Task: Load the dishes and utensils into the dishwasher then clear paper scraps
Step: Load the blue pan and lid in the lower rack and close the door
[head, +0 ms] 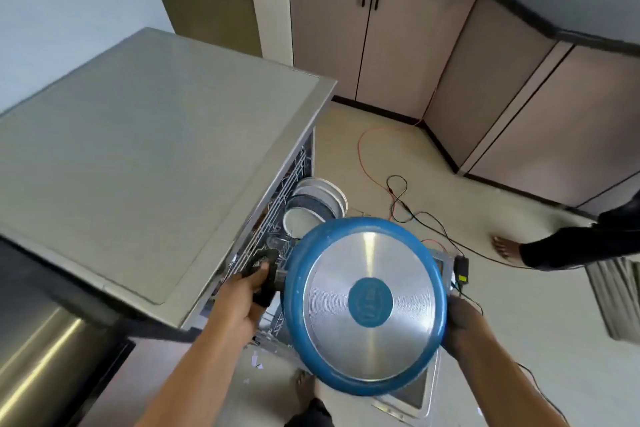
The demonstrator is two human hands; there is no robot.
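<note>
Head view, only one there is:

- You've got the blue pan (367,305) lower centre of frame, flipped so its steel base faces the camera. It is held in the air, tilted, over the open dishwasher (277,218).
- Your left hand (242,295) is wrapped round the pan's black handle (265,270), fingers curled, thumb on top.
- Your right hand (465,321) clasps the pan's right rim. Its fingertips are behind the pan, so how far they curl can't be told.
- Plates (320,199) stand on edge in the dishwasher's rack (294,180), just above the pan in frame; a white bowl-like dish sits nearest the pan, partly covered by it.
- The dishwasher door (414,392) hangs open under the pan, lower centre.
- Grey dishwasher top (156,149) fills the left half of the frame.
- Floor (519,322) right of centre: orange cable (362,163), black cables, a small black adapter (462,265) just right of the pan.
- A second person's bare foot (504,246) and dark trouser leg are at the right edge.
- Beige cabinets (398,45) run across the upper right.
- A few small white bits lie on the floor near the door's left corner; too small to tell what they are.
</note>
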